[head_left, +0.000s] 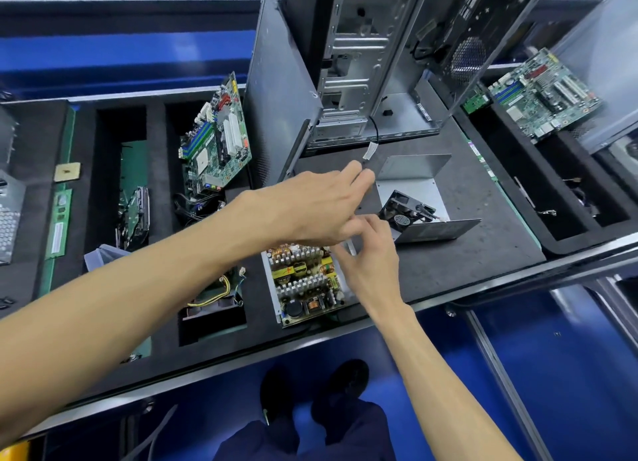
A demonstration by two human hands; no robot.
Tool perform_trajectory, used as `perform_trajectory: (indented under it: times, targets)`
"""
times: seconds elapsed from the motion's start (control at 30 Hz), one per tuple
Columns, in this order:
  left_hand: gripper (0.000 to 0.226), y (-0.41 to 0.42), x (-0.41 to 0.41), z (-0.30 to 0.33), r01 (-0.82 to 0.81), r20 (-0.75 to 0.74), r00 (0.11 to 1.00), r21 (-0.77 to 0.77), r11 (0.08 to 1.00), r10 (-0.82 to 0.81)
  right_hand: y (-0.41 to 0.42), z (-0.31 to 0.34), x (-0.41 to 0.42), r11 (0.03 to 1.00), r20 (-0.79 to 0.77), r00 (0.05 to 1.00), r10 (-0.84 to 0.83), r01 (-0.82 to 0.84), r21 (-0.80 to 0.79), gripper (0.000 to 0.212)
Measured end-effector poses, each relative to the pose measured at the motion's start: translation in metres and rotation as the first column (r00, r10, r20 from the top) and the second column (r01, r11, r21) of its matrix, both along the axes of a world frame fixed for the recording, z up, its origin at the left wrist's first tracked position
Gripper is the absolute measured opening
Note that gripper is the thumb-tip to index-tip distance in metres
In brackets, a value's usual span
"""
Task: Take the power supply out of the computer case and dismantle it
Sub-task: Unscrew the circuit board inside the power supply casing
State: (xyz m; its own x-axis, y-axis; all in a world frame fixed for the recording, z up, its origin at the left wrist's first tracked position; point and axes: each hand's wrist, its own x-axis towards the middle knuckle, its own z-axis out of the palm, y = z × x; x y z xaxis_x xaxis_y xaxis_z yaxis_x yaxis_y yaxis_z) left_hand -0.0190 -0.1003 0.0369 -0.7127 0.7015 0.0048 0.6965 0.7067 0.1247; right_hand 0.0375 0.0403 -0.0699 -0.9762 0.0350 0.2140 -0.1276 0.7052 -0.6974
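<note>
1. Dismantling is judged to be well advanced: the power supply is out of the computer case and lies in parts on the desk.
2. The power supply board, still seated in its metal tray, is located at the near edge of the desk. The bent cover, with one fan inside, is located just beyond it.
3. The left hand is held above the board, fingertips drawn together near a thin cable; whether the cable is pinched cannot be told.
4. The right hand is held at the far edge of the board, fingers curled on a small pale part.
5. The next move is judged to call for freeing the remaining wiring before the board is lifted from its tray.
6. Counted: one case, one cover, one fan, one supply board, two motherboards, two hands.
</note>
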Motion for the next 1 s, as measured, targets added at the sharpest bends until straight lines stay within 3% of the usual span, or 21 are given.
perform_trajectory:
  times: [0.1,0.23,0.33,0.4,0.53,0.6,0.67,0.77,0.83,0.87,0.93,1.0]
  targets:
    - [0.029,0.001,0.000,0.005,0.007,0.016,1.000,-0.053,0.999,-0.007,0.000,0.001,0.002,1.000,0.004,1.000,0.024,-0.024,0.009,0.023]
    - [0.021,0.013,0.005,0.004,-0.125,-0.243,0.967,-0.187,0.974,0.077,-0.010,0.005,0.003,0.997,0.012,0.999,-0.048,0.049,-0.068,0.043]
    - [0.040,0.014,0.009,0.005,-0.220,-0.366,0.921,-0.210,0.953,0.132,-0.013,0.006,0.002,0.997,-0.059,0.996,-0.064,0.061,-0.045,0.035]
    - [0.044,0.007,0.008,0.005,-0.227,-0.273,0.947,-0.200,0.953,0.168,-0.012,0.005,0.004,0.999,-0.070,0.997,-0.040,0.039,-0.021,0.030]
    - [0.032,0.002,0.009,0.014,-0.002,0.077,0.997,-0.097,0.995,0.009,-0.011,0.004,0.006,0.998,-0.054,0.997,-0.053,0.050,-0.046,0.021]
    - [0.028,0.003,0.008,0.018,-0.019,0.091,0.995,-0.105,0.994,0.029,-0.012,0.005,0.006,0.997,-0.002,0.999,-0.041,0.041,-0.065,0.025]
    - [0.031,0.006,0.005,0.019,-0.096,-0.006,0.995,-0.152,0.984,0.096,-0.012,0.007,0.005,0.995,0.031,0.999,-0.031,0.033,-0.093,0.038]
    - [0.056,0.011,0.006,0.017,-0.212,-0.218,0.961,-0.203,0.956,0.167,-0.011,0.010,0.001,0.993,-0.007,0.999,-0.037,0.036,-0.112,0.038]
    - [0.066,0.009,0.008,0.014,-0.229,-0.261,0.948,-0.157,0.961,0.183,-0.008,0.011,-0.002,0.995,-0.021,0.999,-0.025,0.023,-0.093,0.030]
    - [0.065,0.006,0.008,0.011,-0.187,-0.218,0.962,-0.088,0.978,0.164,-0.008,0.011,-0.001,0.995,-0.026,1.000,-0.007,0.004,-0.099,0.027]
    - [0.041,0.001,0.008,0.010,-0.032,-0.024,0.999,0.056,0.998,0.033,-0.008,0.014,0.000,0.989,-0.026,0.999,0.028,-0.032,-0.145,0.023]
    - [0.025,0.000,0.009,0.011,0.072,0.115,0.990,0.071,0.995,-0.080,-0.010,0.017,0.002,0.979,0.002,1.000,0.026,-0.025,-0.201,0.033]
